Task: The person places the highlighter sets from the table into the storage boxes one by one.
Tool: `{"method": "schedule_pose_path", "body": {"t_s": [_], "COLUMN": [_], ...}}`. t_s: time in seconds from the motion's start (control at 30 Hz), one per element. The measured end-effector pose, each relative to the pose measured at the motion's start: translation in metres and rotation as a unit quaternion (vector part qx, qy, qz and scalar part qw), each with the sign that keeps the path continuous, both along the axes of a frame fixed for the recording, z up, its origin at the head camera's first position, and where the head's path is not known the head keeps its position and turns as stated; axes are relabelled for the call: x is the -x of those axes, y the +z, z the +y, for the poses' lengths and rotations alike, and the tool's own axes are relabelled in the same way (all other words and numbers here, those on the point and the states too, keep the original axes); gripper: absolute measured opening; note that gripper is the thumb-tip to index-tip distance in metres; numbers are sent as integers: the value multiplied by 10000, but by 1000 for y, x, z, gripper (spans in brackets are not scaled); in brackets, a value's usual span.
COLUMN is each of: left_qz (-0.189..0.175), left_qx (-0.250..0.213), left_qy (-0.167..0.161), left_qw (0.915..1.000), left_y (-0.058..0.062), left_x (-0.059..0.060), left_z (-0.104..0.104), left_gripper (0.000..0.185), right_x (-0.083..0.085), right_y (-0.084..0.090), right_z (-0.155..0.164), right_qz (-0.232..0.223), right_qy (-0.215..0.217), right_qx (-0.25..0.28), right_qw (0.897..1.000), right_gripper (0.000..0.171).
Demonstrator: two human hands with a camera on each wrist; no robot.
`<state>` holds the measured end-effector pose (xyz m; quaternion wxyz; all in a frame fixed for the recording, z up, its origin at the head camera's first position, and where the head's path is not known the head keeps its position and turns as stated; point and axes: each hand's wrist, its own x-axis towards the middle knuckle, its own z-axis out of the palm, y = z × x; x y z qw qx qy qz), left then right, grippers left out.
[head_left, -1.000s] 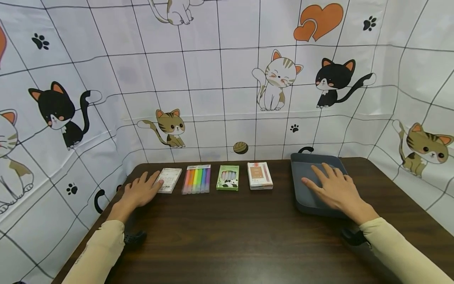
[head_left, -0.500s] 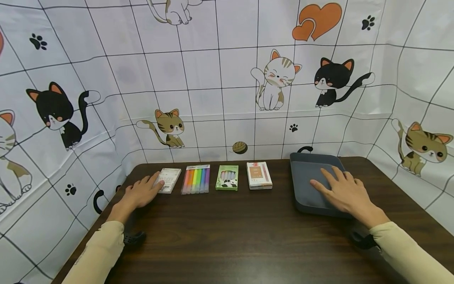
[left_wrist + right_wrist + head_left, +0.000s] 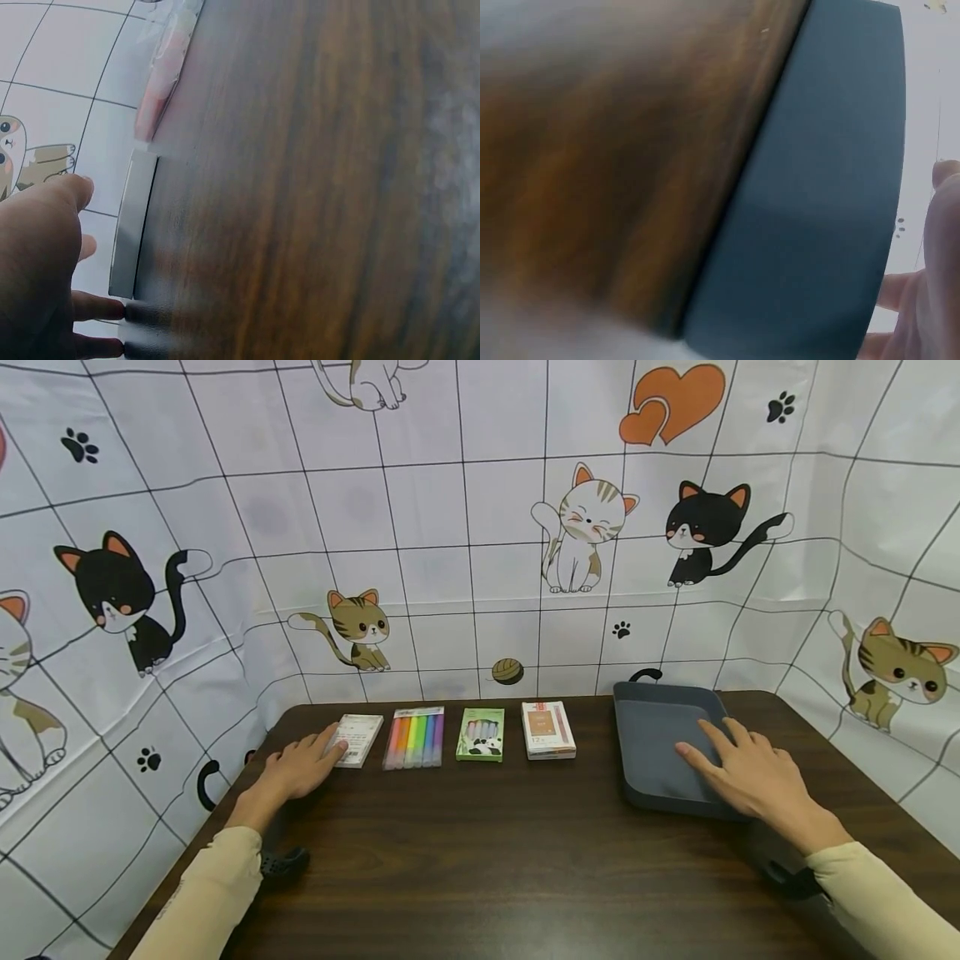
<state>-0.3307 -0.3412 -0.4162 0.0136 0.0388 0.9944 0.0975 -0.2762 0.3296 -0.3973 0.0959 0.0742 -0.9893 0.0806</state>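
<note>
My left hand [image 3: 296,768] lies at the left side of the table with its fingers spread, thumb and fingertips right at the edge of a small white box [image 3: 358,740] with printed text. In the left wrist view the side of that white box [image 3: 133,225] stands beside the fingers. My right hand [image 3: 757,772] is over the right part of a grey-blue tray [image 3: 652,743], fingers loosely extended and holding nothing. The right wrist view shows the tray's outer wall [image 3: 802,195] close up, with the thumb and fingers partly visible beyond it.
Right of the white box, in a row, lie a clear pack of rainbow-coloured markers [image 3: 415,739], a green box with a panda picture [image 3: 481,735] and a white-and-tan box [image 3: 548,730]. A white cat-print curtain [image 3: 435,510] hangs behind the dark wooden table [image 3: 480,860].
My right hand has moved to the right across the tray, toward its right side. The left hand stays beside the white box, its fingers slightly closer together. The boxes and tray have not moved.
</note>
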Motion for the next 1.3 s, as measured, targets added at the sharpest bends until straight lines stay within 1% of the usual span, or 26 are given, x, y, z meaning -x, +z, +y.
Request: {"method": "schedule_pose_path", "body": {"t_s": [0.13, 0.3, 0.47, 0.57, 0.73, 0.83, 1.13, 1.3], "left_qz": [-64, -63, -94, -82, -74, -129, -158, -248], "left_qx": [-70, -181, -270, -309, -370, -374, -315, -202], "left_qy": [22, 10, 8, 8, -27, -20, 24, 77], "left_qw": [10000, 9998, 9996, 9995, 9993, 9992, 9994, 9995], "left_y": [1, 2, -3, -5, -4, -3, 0, -1], "left_x": [-1, -3, -3, -1, 4, 6, 3, 3], "left_z": [-3, -7, -4, -2, 2, 5, 9, 11], "left_gripper": [87, 86, 86, 87, 92, 95, 99, 101], "right_x": [-9, -16, -17, -17, -19, -20, -21, -22], "right_y": [-4, -5, -4, -5, -9, -12, -15, -15], "right_z": [10, 16, 17, 19, 24, 28, 37, 40], "right_qz": [78, 105, -192, -291, -241, -235, -456, -645], "right_qy": [-11, 145, 252, 385, 594, 622, 636, 507], "right_qx": [330, 934, 1301, 1461, 1647, 1716, 1840, 1820], "right_qw": [9994, 9955, 9910, 9881, 9843, 9829, 9798, 9799], "right_gripper": [84, 79, 77, 75, 76, 79, 84, 89]}}
